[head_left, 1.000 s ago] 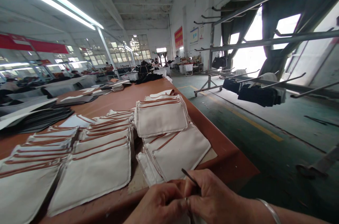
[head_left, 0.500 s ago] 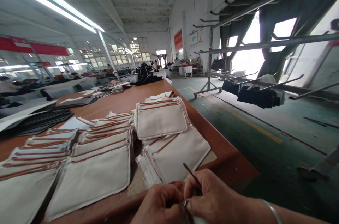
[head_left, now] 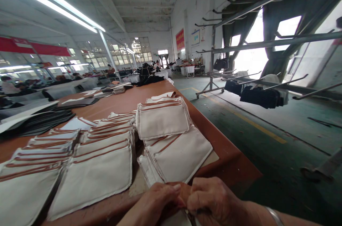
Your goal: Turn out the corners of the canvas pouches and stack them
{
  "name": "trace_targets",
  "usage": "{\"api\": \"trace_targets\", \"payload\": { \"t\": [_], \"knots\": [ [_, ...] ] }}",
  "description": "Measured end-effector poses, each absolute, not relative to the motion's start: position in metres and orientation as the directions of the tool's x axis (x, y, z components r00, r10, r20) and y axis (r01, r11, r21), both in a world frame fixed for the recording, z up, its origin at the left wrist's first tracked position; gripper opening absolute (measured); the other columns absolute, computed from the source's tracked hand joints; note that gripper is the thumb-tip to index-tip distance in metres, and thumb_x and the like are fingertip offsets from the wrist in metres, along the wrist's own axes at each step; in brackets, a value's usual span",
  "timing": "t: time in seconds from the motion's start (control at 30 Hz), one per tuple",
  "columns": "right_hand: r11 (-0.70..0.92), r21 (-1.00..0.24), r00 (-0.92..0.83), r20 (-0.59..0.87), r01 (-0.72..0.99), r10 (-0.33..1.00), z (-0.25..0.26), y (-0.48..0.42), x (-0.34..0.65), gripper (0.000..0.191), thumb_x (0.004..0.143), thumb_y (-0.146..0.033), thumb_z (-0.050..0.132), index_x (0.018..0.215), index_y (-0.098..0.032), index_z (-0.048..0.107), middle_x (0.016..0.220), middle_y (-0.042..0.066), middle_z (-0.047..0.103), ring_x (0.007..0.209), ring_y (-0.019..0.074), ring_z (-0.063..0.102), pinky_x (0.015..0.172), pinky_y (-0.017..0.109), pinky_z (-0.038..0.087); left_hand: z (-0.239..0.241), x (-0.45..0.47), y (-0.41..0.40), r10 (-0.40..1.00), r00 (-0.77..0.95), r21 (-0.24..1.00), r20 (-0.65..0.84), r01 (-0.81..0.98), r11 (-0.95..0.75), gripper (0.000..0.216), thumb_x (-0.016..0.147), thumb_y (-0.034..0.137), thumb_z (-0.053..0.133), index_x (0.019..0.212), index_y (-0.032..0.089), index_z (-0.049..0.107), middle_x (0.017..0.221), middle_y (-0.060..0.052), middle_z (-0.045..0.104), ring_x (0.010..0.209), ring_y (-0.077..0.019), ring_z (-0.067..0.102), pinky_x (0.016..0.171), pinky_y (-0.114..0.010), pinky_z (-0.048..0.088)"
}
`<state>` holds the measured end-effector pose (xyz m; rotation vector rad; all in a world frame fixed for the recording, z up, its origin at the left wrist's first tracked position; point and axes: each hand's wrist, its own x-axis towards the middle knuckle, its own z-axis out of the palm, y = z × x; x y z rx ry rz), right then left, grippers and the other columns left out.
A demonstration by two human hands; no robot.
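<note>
Cream fabric (head_left: 176, 219) — gripped by left hand (head_left: 157, 199) and right hand (head_left: 213, 197) — lies below, between them.

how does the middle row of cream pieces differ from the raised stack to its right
The middle row spreads out in overlapping steps; the raised stack is piled compactly. The row reaches lower in the picture; the stack sits higher up, atop other cream pieces. Both have brown strips.
</note>
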<state>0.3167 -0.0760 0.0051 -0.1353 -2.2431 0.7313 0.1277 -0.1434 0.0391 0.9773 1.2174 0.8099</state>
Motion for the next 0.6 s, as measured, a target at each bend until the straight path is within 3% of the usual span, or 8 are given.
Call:
{"api": "trace_targets", "payload": {
  "t": [0.07,0.17,0.23,0.33,0.43,0.53,0.6],
  "knots": [
    [0.857,-0.512,-0.730,0.606,-0.056,0.315,0.001,-0.075,0.318,0.019,0.087,-0.022,0.055,0.068,-0.020,0.057,0.064,0.000,0.055,0.058,0.0120,0.047,0.053,0.022,0.033,0.039,0.127,-0.143,0.880,0.253,0.911,-0.402,0.015,0.412,0.048,0.075,0.060,0.069,0.070,0.012,0.067,0.068,-0.002,0.056,0.057,-0.0100,0.039,0.051,-0.022,0.027],
    [0.885,-0.466,-0.753,0.584,-0.005,0.303,-0.002,-0.075,0.321,0.026,0.088,-0.034,0.058,0.066,-0.021,0.057,0.062,0.000,0.053,0.057,0.0128,0.044,0.051,0.024,0.029,0.039,0.125,-0.142,0.830,0.299,0.882,-0.470,0.169,0.439,0.052,0.069,0.063,0.074,0.069,0.014,0.058,0.060,0.004,0.045,0.051,-0.0075,0.030,0.047,-0.022,0.017],
    [0.850,-0.523,-0.754,0.581,-0.058,0.306,0.001,-0.075,0.324,0.023,0.088,-0.031,0.056,0.068,-0.020,0.057,0.064,0.000,0.053,0.059,0.0130,0.045,0.054,0.024,0.032,0.041,0.125,-0.143,0.869,0.266,0.898,-0.418,0.262,0.352,0.051,0.070,0.062,0.071,0.068,0.014,0.055,0.058,0.005,0.042,0.052,-0.0076,0.030,0.048,-0.023,0.017],
    [0.514,-0.849,-0.801,0.390,-0.123,0.453,0.010,-0.073,0.330,0.014,0.084,-0.031,0.064,0.085,-0.018,0.059,0.074,0.000,0.056,0.065,0.0127,0.048,0.062,0.023,0.038,0.047,0.129,-0.148,0.932,0.183,0.895,-0.313,0.386,0.225,0.036,0.079,0.048,0.063,0.072,0.013,0.057,0.066,0.002,0.047,0.060,-0.0102,0.036,0.053,-0.023,0.023],
    [0.068,-0.997,-0.852,0.066,-0.036,0.519,0.020,-0.067,0.334,0.038,0.088,-0.051,0.063,0.098,-0.014,0.061,0.077,0.000,0.054,0.065,0.0111,0.044,0.059,0.020,0.036,0.053,0.132,-0.153,0.953,0.168,0.863,-0.252,0.484,0.143,0.033,0.084,0.046,0.055,0.072,0.015,0.055,0.067,0.003,0.045,0.062,-0.0112,0.035,0.054,-0.023,0.024],
    [-0.005,-0.999,-0.883,-0.038,0.041,0.468,0.031,-0.059,0.332,0.047,0.096,-0.055,0.049,0.085,-0.012,0.063,0.069,-0.001,0.051,0.059,0.0091,0.039,0.053,0.019,0.030,0.059,0.132,-0.156,0.969,0.171,0.847,-0.179,0.527,0.064,0.038,0.086,0.050,0.052,0.073,0.015,0.056,0.067,0.003,0.046,0.061,-0.0114,0.035,0.055,-0.023,0.026],
    [0.057,-0.994,-0.909,-0.062,0.093,0.412,0.039,-0.057,0.330,0.039,0.092,-0.047,0.058,0.074,-0.012,0.059,0.063,-0.003,0.045,0.056,0.0077,0.034,0.049,0.019,0.026,0.061,0.132,-0.157,0.980,0.148,0.835,-0.131,0.549,0.029,0.037,0.087,0.048,0.053,0.072,0.014,0.057,0.067,0.002,0.049,0.062,-0.0117,0.038,0.057,-0.023,0.028]
  ]
}}
